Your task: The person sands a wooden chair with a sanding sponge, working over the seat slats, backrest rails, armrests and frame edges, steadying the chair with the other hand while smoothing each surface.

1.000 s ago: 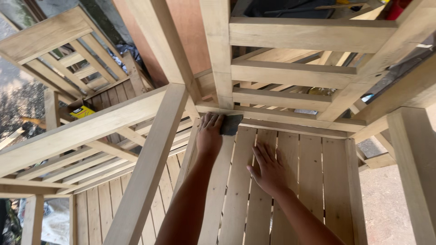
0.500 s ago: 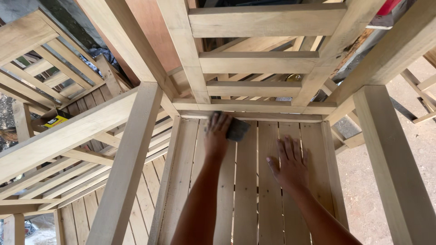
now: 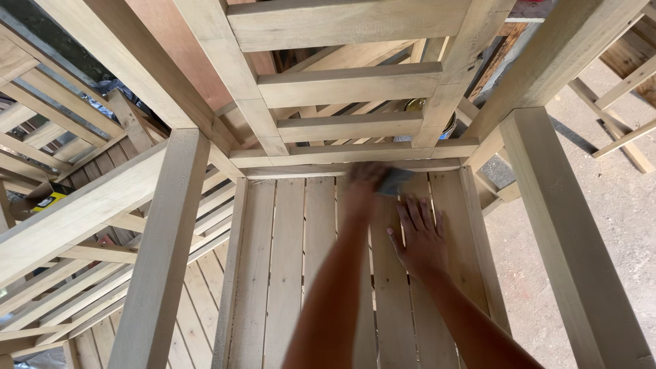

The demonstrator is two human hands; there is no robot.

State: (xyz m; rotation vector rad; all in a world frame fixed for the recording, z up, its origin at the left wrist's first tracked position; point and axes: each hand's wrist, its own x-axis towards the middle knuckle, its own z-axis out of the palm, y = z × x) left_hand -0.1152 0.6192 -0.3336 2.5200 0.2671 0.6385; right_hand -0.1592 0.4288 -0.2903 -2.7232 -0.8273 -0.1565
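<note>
pressing a small dark sanding pad point(image 3: 395, 182) against the slatted wooden seat point(image 3: 287, 273), the left hand point(image 3: 365, 183) sits at the far edge of the seat, right under the lowest back rail point(image 3: 355, 154) of the unfinished wooden chair. that hand is blurred, so how its fingers curl over the pad cannot be told; the pad itself shows as a grey-blue patch poking out on the hand's right side, touching the slats. the right hand point(image 3: 418, 236) lies flat on the slats just beside and a little nearer than the left, palm down, fingers spread moderately wide and pointing toward the back rail, holding nothing. both bare forearms come up from the near edge of the seat. the chair's back rises beyond the hands as a ladder of pale horizontal rails point(image 3: 348, 85) between two uprights, and a thick square leg post point(image 3: 567, 232) stands at the right edge of the seat, over a concrete floor point(image 3: 615, 198). left of the seat a wide armrest beam point(image 3: 89, 205) and another post point(image 3: 164, 253) cross in front of more slatted chairs point(image 3: 41, 137) of the same pale wood, stacked close together.
</note>
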